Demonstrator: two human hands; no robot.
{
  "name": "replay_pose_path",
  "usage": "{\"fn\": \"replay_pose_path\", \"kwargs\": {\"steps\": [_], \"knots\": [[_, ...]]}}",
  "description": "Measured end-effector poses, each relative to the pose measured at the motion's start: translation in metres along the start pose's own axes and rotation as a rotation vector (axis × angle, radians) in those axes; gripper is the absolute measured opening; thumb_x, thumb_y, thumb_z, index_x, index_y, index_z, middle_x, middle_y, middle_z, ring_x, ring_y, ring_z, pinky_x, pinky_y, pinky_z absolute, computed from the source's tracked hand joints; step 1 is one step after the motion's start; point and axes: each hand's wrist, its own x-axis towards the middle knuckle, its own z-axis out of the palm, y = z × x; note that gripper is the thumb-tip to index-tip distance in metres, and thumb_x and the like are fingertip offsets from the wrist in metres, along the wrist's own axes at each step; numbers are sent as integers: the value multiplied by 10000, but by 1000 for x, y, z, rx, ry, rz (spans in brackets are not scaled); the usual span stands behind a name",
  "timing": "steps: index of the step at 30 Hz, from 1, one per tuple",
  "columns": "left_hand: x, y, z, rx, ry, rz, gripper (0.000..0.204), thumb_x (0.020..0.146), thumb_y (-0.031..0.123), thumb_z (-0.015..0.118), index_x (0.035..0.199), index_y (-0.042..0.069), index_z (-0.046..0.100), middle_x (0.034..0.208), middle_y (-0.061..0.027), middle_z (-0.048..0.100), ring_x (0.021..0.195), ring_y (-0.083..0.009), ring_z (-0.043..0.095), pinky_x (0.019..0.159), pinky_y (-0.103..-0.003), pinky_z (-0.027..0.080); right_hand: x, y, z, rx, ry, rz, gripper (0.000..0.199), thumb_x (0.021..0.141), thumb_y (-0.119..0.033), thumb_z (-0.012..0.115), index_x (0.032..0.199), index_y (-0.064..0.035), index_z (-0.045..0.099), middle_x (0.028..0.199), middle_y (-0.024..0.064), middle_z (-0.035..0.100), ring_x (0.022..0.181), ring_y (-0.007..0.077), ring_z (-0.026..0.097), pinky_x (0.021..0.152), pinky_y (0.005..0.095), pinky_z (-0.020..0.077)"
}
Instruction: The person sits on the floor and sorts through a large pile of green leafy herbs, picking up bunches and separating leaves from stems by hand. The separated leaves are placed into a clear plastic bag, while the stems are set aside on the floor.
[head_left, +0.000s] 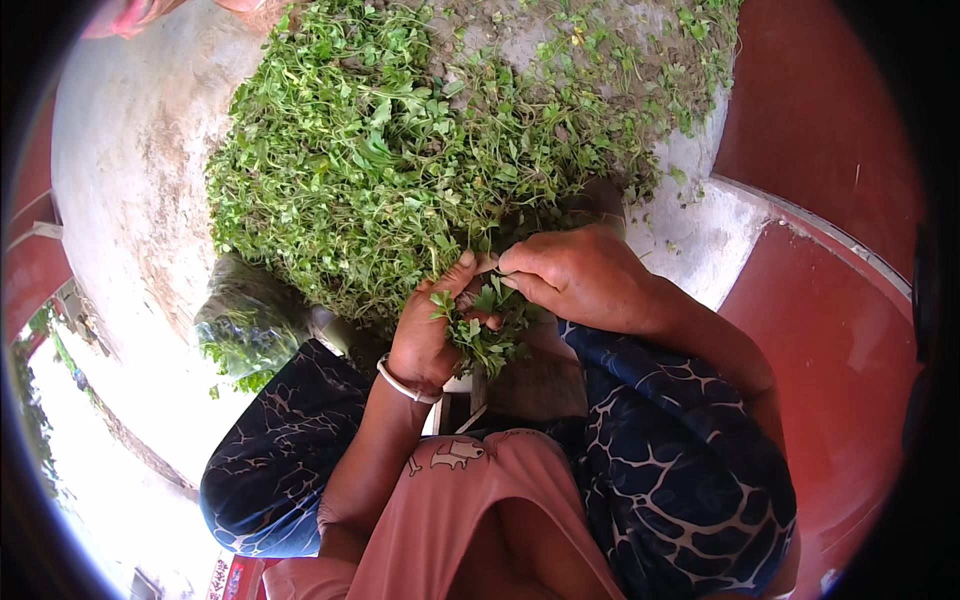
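Sitting on the concrete floor (130,180) by the near left corner of a heap of greens (370,170), a clear plastic bag (250,300) has green leaves inside. Next, the left hand (430,325) grasps a small bunch of greens (487,335) just off the heap's near edge. The right hand (590,275) pinches thumb to forefinger beside the left thumb; anything between is too small to tell.

The pale floor (135,190) bears 1 broad heap of leafy greens (340,165), brown soil (622,72) and 1 clear plastic bag (238,295).
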Motion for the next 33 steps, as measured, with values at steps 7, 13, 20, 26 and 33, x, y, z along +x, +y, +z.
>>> {"fn": "replay_pose_path", "kwargs": {"steps": [7,13,20,26,33], "knots": [[1,-2,4,83,-17,-1,235,854,224,663,1008,52,625,896,-42,636,726,-153,598,558,-294,481,-9,7,2,65,-143,-10,93,837,-212,558,831,-119,564,710,86,600,670,315,616,567,425,482],[4,-6,6,144,20,-43,190,835,180,682,957,50,618,846,-27,634,697,-140,597,520,-268,463,-12,7,2,79,-137,-25,89,834,-175,602,911,-130,607,759,78,613,689,289,621,576,385,483],[4,-3,8,163,62,54,112,853,125,651,939,55,639,800,-15,649,629,-87,579,504,-211,429,-11,23,4,48,-127,91,158,844,-230,596,956,-118,602,781,108,631,702,320,621,600,418,479],[3,-8,5,379,73,188,159,861,108,608,1010,54,624,923,-37,660,747,-99,599,629,-252,486,12,42,17,-109,77,60,160,852,-218,565,975,-114,556,749,115,628,688,338,618,587,438,483],[4,-7,-3,573,159,360,132,875,72,571,987,57,638,884,-17,654,741,-85,598,646,-244,510,17,48,24,22,97,76,129,852,-206,563,924,-106,599,759,133,627,682,339,614,585,417,484]]}}
